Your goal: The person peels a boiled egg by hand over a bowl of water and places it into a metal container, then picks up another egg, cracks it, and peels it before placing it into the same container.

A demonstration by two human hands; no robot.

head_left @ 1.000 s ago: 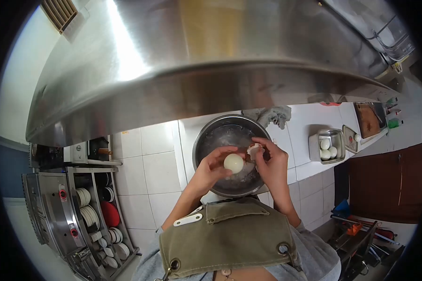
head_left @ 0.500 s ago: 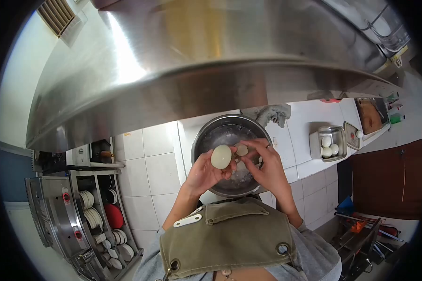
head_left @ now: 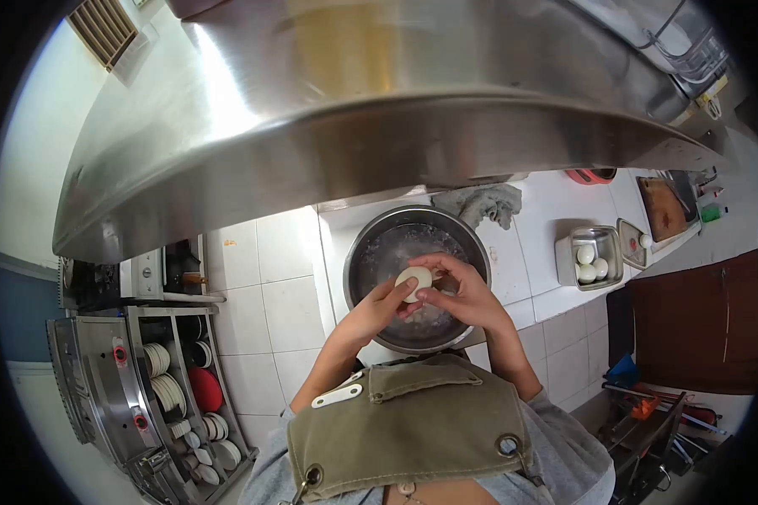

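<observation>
A pale, smooth egg (head_left: 409, 279) is held between my two hands over a round metal basin (head_left: 359, 257). My left hand (head_left: 377, 313) cups the egg from the left, with the thumb laid across it. On the other side, my right hand (head_left: 467, 296) closes its fingers and thumb around the egg's right edge. Fingers cover part of the egg, so whether shell still clings there cannot be seen. The basin holds water with small bits in it.
A metal container (head_left: 615, 257) with several eggs stands on the counter to the right; its lid (head_left: 630, 236) lies beside it. A grey cloth (head_left: 480, 203) lies behind the basin. The metal hood (head_left: 379, 143) overhangs the counter. A dish rack (head_left: 227, 421) stands at left.
The egg has moved slightly right and down. My right hand, earlier apart from it with a shell-like piece at its fingertips, now grips the egg; that piece is no longer visible.
</observation>
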